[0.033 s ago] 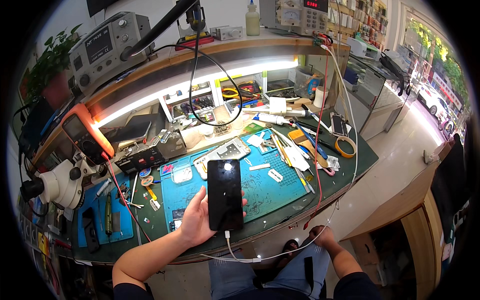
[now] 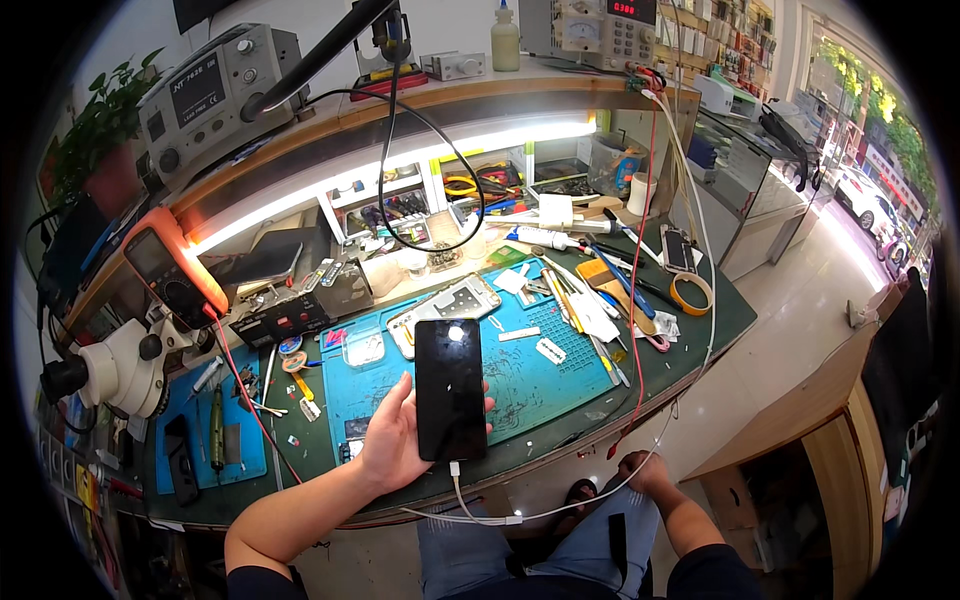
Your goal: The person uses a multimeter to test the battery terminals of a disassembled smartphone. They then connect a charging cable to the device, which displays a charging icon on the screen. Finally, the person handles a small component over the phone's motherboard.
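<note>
My left hand [image 2: 392, 435] is closed around a black smartphone [image 2: 449, 405], thumb on its left edge and fingertips showing at its right edge. The phone's screen is dark apart from a small light mark and a lamp reflection. A white charging cable [image 2: 470, 505] is plugged into its lower end. Low on the right, my right hand [image 2: 648, 472] rests on my knee with curled fingers and no object visible in it; the cable runs past it. Behind the phone, a silver phone frame [image 2: 445, 305] lies on a blue repair mat [image 2: 540, 400].
Tweezers, brushes and a tape roll [image 2: 692, 292] crowd the mat's right side. An orange multimeter [image 2: 172, 268] and a microscope [image 2: 115, 370] stand left. A black cable loop [image 2: 385, 170] hangs over the bench. A red lead [image 2: 641, 380] dangles past the front edge.
</note>
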Tool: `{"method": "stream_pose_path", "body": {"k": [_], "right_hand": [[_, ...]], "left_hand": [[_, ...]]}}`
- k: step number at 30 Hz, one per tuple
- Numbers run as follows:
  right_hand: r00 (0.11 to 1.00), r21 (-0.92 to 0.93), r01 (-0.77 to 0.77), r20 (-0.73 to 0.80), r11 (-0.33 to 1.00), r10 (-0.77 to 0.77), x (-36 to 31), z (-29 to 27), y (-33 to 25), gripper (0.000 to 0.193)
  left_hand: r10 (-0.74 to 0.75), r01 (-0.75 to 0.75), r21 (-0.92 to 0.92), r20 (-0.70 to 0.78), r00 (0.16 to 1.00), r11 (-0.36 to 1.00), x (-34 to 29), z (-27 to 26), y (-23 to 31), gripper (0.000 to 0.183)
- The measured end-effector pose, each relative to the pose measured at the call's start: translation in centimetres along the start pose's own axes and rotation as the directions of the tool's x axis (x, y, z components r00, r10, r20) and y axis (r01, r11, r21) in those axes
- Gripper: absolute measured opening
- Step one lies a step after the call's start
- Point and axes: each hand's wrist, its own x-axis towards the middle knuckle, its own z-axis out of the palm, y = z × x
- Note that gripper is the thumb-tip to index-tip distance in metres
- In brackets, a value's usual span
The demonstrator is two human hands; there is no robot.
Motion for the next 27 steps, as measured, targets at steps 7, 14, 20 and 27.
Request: {"method": "stream_pose_path", "body": {"k": [7, 14, 20, 27], "right_hand": [[1.0, 0.002, -0.009, 0.004, 1.0, 0.009, -0.1, -0.2, -0.1, 0.032], [1.0, -0.005, -0.014, 0.015, 1.0, 0.014, -0.2, -0.6, -0.4, 0.033], [1.0, -0.001, -0.016, 0.007, 1.0, 0.016, -0.1, -0.6, -0.4, 0.032], [0.995, 0.017, 0.085, -0.06, 0.996, -0.083, 0.2, 0.6, 0.5, 0.028]], "left_hand": [[-0.004, 0.004, -0.001, -0.005, 1.0, 1.0, 0.0, 0.0, 0.0, 0.067], [-0.004, 0.004, -0.007, -0.011, 1.0, 1.0, 0.0, 0.0, 0.0, 0.067], [-0.003, 0.003, 0.001, 0.007, 1.0, 1.0, 0.1, -0.1, 0.0, 0.067], [-0.021, 0.022, -0.029, 0.026, 0.999, 0.999, 0.0, -0.4, 0.1, 0.069]]}}
